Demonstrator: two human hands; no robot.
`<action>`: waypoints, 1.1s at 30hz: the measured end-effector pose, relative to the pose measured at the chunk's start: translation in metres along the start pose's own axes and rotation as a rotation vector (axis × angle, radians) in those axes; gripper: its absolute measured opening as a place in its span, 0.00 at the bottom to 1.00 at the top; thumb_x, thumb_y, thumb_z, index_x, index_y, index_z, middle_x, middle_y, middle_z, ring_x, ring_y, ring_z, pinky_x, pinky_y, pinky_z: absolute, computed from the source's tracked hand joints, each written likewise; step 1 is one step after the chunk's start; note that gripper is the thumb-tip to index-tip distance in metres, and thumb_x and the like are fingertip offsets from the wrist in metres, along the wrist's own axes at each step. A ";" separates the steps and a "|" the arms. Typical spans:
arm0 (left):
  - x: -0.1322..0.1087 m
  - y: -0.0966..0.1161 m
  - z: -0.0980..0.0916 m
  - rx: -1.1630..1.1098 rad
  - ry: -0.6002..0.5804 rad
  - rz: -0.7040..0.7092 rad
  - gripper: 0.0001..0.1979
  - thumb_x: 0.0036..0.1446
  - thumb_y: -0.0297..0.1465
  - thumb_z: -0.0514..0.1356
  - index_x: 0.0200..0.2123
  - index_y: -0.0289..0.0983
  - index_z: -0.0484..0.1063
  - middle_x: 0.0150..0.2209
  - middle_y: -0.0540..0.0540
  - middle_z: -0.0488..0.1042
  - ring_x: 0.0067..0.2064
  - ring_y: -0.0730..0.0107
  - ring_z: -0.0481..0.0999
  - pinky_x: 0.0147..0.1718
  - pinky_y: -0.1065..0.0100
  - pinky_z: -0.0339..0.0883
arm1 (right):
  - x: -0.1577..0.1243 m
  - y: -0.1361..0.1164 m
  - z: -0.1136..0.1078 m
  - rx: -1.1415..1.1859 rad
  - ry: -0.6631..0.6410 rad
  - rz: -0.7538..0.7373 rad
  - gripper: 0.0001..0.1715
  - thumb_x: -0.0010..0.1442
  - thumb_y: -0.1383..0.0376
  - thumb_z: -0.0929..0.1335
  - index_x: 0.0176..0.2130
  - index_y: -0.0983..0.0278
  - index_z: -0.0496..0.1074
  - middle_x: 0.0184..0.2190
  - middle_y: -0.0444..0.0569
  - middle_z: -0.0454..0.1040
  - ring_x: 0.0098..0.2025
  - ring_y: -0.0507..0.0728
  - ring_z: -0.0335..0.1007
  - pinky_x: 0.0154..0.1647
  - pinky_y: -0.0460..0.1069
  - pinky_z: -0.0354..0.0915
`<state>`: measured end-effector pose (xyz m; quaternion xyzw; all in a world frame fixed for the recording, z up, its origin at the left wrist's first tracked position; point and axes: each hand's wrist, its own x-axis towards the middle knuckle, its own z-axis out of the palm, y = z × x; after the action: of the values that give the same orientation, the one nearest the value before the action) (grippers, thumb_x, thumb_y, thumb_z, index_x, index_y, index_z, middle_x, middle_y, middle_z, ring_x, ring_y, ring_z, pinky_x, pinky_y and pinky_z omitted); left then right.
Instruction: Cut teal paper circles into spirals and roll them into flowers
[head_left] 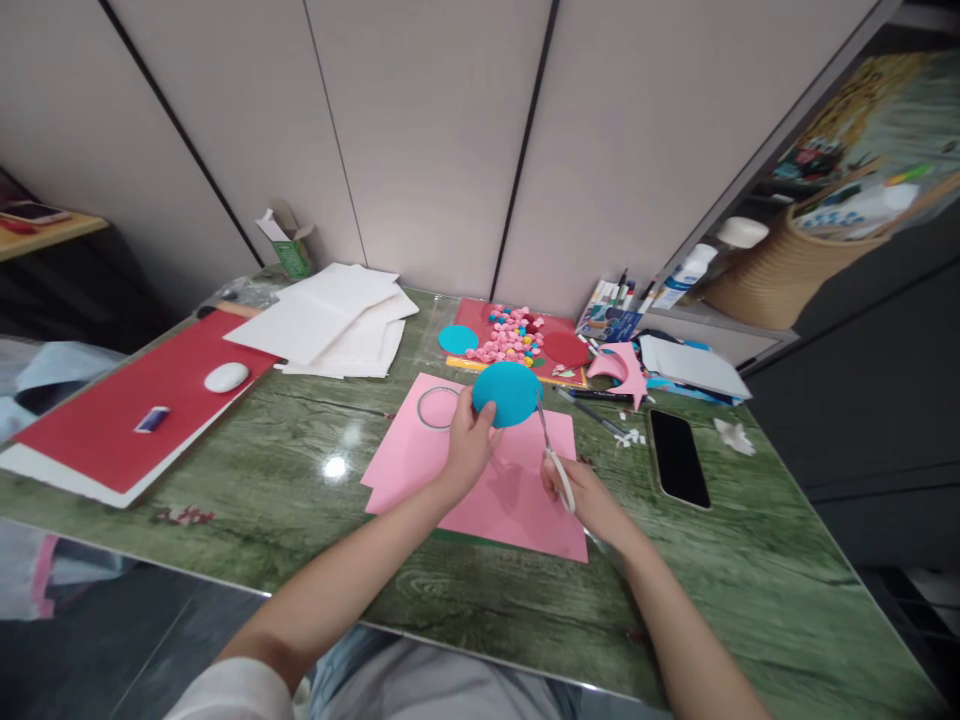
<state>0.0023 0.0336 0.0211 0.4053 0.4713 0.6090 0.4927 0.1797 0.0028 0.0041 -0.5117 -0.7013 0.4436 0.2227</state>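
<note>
Between its thumb and fingers my left hand (472, 435) grips a blue paper circle (510, 390) by its lower left edge. My right hand (581, 490) is closed around the white handles of a pair of scissors (559, 475). The scissor blades point up and meet the circle's right edge. Both hands are above pink paper sheets (517, 500) stacked on the table. A grey ring (438, 408) lies on the pink paper, left of my left hand.
Behind the hands, pink pom-poms (511, 338), a second blue circle (457, 340) and a red circle (566, 349) lie on red paper. Pink scraps (619, 372) and a phone (679, 460) lie right. White sheets (322, 315) and a red board (150, 400) occupy the left.
</note>
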 end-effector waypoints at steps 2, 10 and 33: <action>0.000 0.000 0.000 -0.014 -0.002 0.000 0.08 0.54 0.33 0.51 0.38 0.38 0.60 0.38 0.47 0.66 0.37 0.71 0.66 0.34 0.71 0.62 | 0.000 0.001 0.000 -0.006 -0.008 0.008 0.25 0.61 0.51 0.55 0.22 0.65 0.61 0.19 0.43 0.63 0.23 0.51 0.58 0.26 0.46 0.53; 0.000 0.000 0.000 -0.006 -0.043 0.002 0.07 0.53 0.32 0.51 0.37 0.38 0.60 0.34 0.49 0.64 0.35 0.72 0.65 0.34 0.71 0.61 | -0.001 -0.003 0.000 0.053 0.013 0.004 0.26 0.60 0.49 0.55 0.22 0.65 0.60 0.19 0.43 0.63 0.24 0.51 0.57 0.26 0.46 0.54; 0.003 -0.001 -0.003 0.051 0.028 0.064 0.06 0.54 0.32 0.51 0.36 0.37 0.60 0.33 0.50 0.63 0.35 0.72 0.62 0.34 0.71 0.59 | -0.002 -0.011 -0.001 0.019 -0.022 -0.007 0.25 0.61 0.51 0.54 0.22 0.64 0.60 0.20 0.44 0.63 0.24 0.51 0.58 0.29 0.46 0.56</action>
<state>-0.0007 0.0359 0.0193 0.4242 0.4804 0.6176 0.4558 0.1756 0.0003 0.0143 -0.5022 -0.7013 0.4549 0.2216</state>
